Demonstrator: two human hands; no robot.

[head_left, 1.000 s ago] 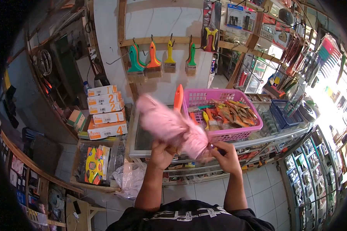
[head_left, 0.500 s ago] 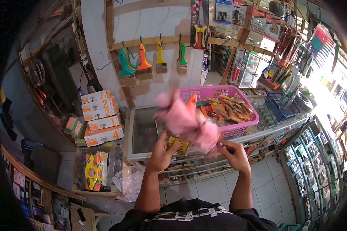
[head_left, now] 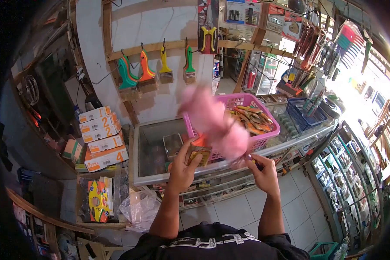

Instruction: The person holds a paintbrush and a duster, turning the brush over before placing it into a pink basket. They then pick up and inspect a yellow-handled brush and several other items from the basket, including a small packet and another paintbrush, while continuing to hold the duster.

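Note:
My left hand (head_left: pixel 180 174) is closed around a paintbrush (head_left: pixel 199 152) with an orange handle and a yellowish label near its lower end. Closed on the thin end of a pink fluffy duster (head_left: pixel 234 141), my right hand (head_left: pixel 264 177) is to the right. The duster is smeared by motion and slants up to the left, across the upper part of the brush, partly hiding it. Behind it a pink plastic basket (head_left: pixel 268 135) stands on the glass counter, with several orange, yellow and green-handled paintbrushes (head_left: pixel 253 120) inside.
More paintbrushes (head_left: pixel 147 65) hang from hooks on a wooden rail. Orange and white boxes (head_left: pixel 106 158) are stacked left of the glass counter (head_left: pixel 154 178). A dark blue basket (head_left: pixel 307 119) sits at its right end. Packaged goods (head_left: pixel 340 173) fill a rack at right.
My view has swung right, so the wall and counter sit further left. The duster has shifted over the paintbrush and now hides more of its handle. Both hands keep their hold.

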